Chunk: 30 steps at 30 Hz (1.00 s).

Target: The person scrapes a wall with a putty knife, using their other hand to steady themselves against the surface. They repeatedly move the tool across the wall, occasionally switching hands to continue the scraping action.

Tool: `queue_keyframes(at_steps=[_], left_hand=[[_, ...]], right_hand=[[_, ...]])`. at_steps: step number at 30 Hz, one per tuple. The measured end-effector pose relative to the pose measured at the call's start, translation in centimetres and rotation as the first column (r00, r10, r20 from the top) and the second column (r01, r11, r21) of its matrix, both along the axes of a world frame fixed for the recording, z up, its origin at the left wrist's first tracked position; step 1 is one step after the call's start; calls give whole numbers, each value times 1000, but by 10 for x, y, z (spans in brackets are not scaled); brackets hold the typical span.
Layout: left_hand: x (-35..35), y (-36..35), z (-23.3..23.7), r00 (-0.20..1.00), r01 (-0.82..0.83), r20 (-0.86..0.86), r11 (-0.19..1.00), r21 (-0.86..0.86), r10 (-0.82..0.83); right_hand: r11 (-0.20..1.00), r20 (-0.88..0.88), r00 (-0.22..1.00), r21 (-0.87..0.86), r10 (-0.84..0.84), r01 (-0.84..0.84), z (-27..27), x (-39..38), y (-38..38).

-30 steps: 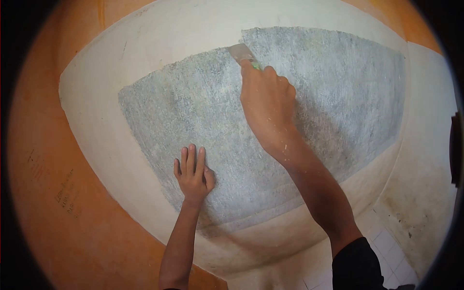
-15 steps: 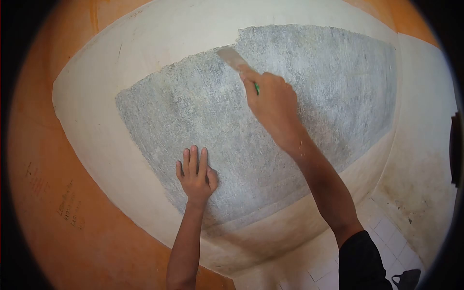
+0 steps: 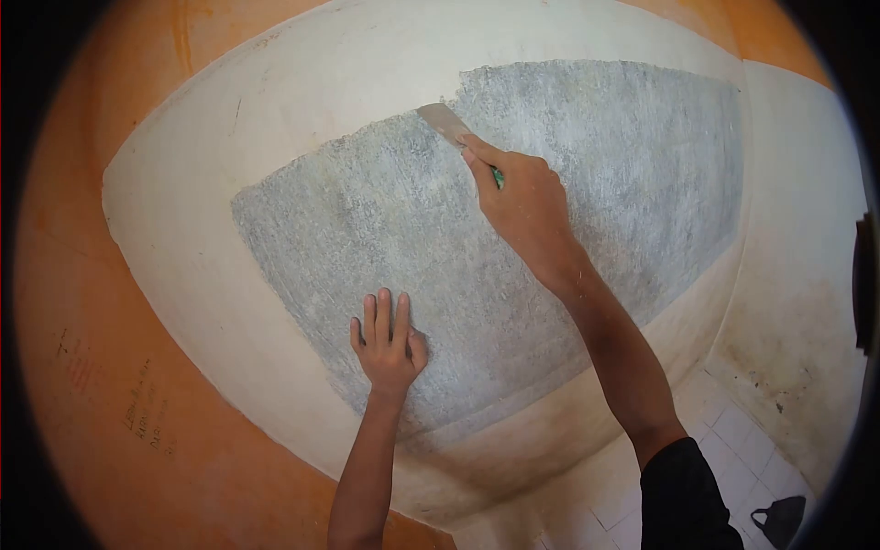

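Note:
My right hand (image 3: 530, 197) is closed around the green handle of a putty knife (image 3: 444, 123). Its flat metal blade lies against the wall at the upper edge of a rough grey patch (image 3: 632, 174), where the grey meets smooth white paint (image 3: 321, 82). Most of the handle is hidden in my fist. Lower left, my left hand (image 3: 389, 344) rests on the grey patch with its fingers stretched upward and nothing in it. A small ragged step in the patch's edge shows just right of the blade.
Orange wall (image 3: 183, 385) with handwriting borders the white area on the left. Below are white floor tiles (image 3: 733, 440) and a black object with a loop (image 3: 781, 521) at lower right. Another white wall (image 3: 797, 229) with stains meets this one at the right.
The view has shifted slightly, so the wall sits a little lower and further right. The putty knife stays at the patch's upper edge, and small flecks now show beside the blade.

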State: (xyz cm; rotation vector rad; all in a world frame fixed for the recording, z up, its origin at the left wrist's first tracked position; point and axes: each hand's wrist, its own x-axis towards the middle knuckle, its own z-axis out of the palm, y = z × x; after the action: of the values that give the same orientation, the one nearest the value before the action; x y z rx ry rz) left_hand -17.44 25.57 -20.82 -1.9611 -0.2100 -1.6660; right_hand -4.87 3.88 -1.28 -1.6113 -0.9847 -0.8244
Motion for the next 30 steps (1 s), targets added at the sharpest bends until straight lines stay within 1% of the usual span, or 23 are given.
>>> queue_keyframes(at_steps=[1, 2, 4, 5, 7, 11, 13, 16, 17, 19, 20, 22, 23, 25, 26, 28, 30], left_hand=[[-1, 0, -1, 1000, 1, 3, 1000, -1, -1], [0, 1, 0, 1000, -5, 7, 1000, 12, 5], [-2, 0, -1, 1000, -16, -5, 1000, 20, 16], [-3, -1, -1, 1000, -12, -12, 1000, 1, 12], [0, -1, 0, 1000, 4, -11, 1000, -12, -5], [2, -1, 2, 1000, -2, 5, 1000, -1, 2], [-1, 0, 1, 1000, 3, -9, 1000, -2, -3], [-1, 2, -2, 1000, 8, 4, 1000, 2, -8], [1, 1, 0, 1000, 5, 9, 1000, 15, -5], [-3, 1, 0, 1000, -6, -8, 1000, 29, 6], [-2, 1, 0, 1000, -3, -8, 1000, 17, 4], [1, -1, 0, 1000, 7, -10, 1000, 3, -7], [1, 0, 0, 1000, 8, -6, 1000, 9, -8], [2, 0, 1, 1000, 2, 11, 1000, 15, -2], [2, 1, 2, 1000, 0, 7, 1000, 14, 0], [-2, 0, -2, 1000, -2, -15, 1000, 4, 2], [0, 0, -1, 1000, 2, -5, 1000, -8, -2]], right_hand=[[999, -64, 997, -23, 31, -33, -1, 1, 0], [999, -55, 998, -22, 32, -34, 1, 4, 4], [990, 66, 997, 132, 37, -46, 0, 9, 10], [990, 52, 998, 132, 38, -45, -5, 9, 10], [1000, -13, 1000, 26, 17, -16, 0, 0, 2], [996, -23, 999, 91, 26, -24, 12, 4, 7], [1000, -28, 1000, 1, -1, 1, 14, -4, 1], [999, 8, 1000, 44, 2, -2, 1, 3, 9], [999, 20, 1000, 46, 6, -7, 5, 7, 11], [990, 65, 998, 137, 24, -33, 7, 11, 13], [990, 58, 998, 137, 25, -33, 5, 10, 11], [1000, -50, 999, -18, 15, -16, 6, -1, 2], [1000, -53, 999, -16, 11, -12, 6, 0, 2], [994, -53, 995, 72, 87, -83, 12, 4, 5], [993, -47, 995, 76, 91, -88, 19, 4, 7], [999, -28, 999, 48, 20, -19, 26, -1, 7], [998, 1, 1000, 60, 11, -11, 12, 0, 9]])
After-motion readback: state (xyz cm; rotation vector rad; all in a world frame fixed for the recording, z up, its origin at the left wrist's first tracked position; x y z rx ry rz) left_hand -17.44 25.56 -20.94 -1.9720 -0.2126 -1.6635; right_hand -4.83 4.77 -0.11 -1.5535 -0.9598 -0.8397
